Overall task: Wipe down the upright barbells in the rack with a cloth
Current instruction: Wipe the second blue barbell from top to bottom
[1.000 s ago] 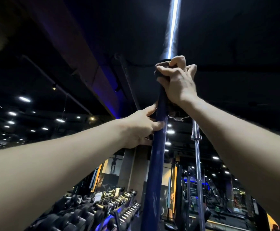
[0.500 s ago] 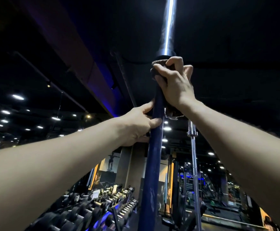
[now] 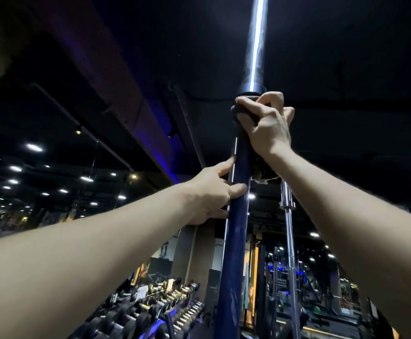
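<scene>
Right hand [image 3: 268,126] curled round the dark cloth [image 3: 240,113], clamping it on the top end of the blue sleeve of the upright barbell [image 3: 233,241]. Left hand [image 3: 211,194] lower, thumb and fingers wrapped on the sleeve. Bare silver shaft runs up above the cloth. Second barbell [image 3: 289,231] just right, behind. Dumbbell rack [image 3: 165,307] far lower left.

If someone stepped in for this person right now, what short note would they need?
Right hand: grips the dark cloth wrapped round the blue barbell, just under its shiny upper section.
Left hand: lower down, holds the same bar steady, thumb across the front.
Done: cannot tell how much is already wiped.
Left: the stretch below the cloth, then the silver barbell standing to the right, untouched.
</scene>
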The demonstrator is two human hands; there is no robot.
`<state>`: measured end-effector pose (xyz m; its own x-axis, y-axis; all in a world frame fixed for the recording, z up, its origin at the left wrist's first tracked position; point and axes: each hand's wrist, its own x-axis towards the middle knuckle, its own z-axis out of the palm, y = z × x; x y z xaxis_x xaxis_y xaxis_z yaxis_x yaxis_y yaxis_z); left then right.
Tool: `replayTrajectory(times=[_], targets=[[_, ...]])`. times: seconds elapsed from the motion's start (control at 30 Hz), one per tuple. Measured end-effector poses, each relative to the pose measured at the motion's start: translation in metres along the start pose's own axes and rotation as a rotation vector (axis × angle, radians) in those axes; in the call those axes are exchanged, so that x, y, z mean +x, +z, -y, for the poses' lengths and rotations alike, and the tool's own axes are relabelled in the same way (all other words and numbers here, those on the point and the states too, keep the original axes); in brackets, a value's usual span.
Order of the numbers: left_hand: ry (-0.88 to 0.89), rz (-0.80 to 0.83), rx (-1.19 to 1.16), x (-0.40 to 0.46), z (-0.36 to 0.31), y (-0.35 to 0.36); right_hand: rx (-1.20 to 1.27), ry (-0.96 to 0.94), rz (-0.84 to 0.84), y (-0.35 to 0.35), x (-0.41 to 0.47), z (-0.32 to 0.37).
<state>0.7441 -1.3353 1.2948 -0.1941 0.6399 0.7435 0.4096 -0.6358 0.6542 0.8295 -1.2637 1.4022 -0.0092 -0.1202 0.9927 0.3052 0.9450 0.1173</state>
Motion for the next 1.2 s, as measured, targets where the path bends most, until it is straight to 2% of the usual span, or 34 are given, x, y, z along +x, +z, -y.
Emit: replayTrajectory(times=[0.23,0.33,0.5,0.63,0.7,0.83,0.93,1.03,1.2], targets=[[0.013,0.025,-0.028,0.000,0.002,-0.002,-0.022,-0.143,0.030,-0.003,-0.064,-0.003],[0.022,0.016,-0.032,-0.001,0.000,0.002,-0.027,-0.175,0.035,-0.009,-0.057,-0.006],[0.000,0.005,-0.025,0.001,0.003,0.000,-0.073,-0.015,0.082,0.002,0.008,-0.002],[0.006,0.015,-0.049,-0.007,0.008,-0.002,-0.070,-0.016,0.111,0.005,0.001,-0.004],[-0.051,0.094,-0.027,-0.019,0.016,-0.003,-0.060,-0.032,0.113,0.000,-0.007,-0.004],[-0.130,0.223,-0.096,-0.038,0.030,-0.006,-0.034,-0.067,0.137,-0.012,-0.041,0.008],[-0.119,0.207,-0.128,-0.040,0.033,-0.006,-0.088,-0.150,0.154,-0.015,-0.095,0.014],[-0.116,0.180,-0.105,-0.042,0.035,-0.004,-0.142,-0.134,0.195,-0.014,-0.123,0.015],[-0.121,0.162,-0.098,-0.038,0.040,-0.002,-0.132,-0.094,0.151,-0.006,-0.052,0.008]])
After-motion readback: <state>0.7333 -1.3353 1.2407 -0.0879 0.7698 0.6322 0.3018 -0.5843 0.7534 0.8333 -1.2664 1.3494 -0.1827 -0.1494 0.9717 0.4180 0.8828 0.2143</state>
